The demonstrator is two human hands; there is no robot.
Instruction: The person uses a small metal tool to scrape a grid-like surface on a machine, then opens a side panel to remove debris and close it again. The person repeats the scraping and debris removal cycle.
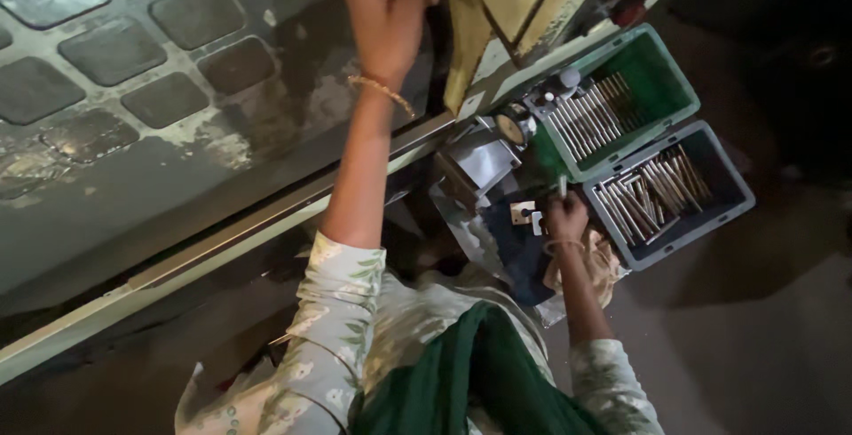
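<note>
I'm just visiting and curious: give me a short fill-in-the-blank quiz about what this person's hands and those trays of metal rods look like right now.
1. The left hand reaches up and wears a thin ____ at the wrist.
2. The right hand holds one small metal ____ upright.
3. The tray nearer the machine, the green tray, holds rods; the tray beside it is ____ in colour.

Missing words: bracelet; rod; grey

Dim light on a worn paved floor (133, 71).

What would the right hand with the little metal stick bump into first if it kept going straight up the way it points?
Probably the metal fixture just above the right hand and its small metal rod, with the green crate of rods beside it. Depth is hard to judge.
</note>
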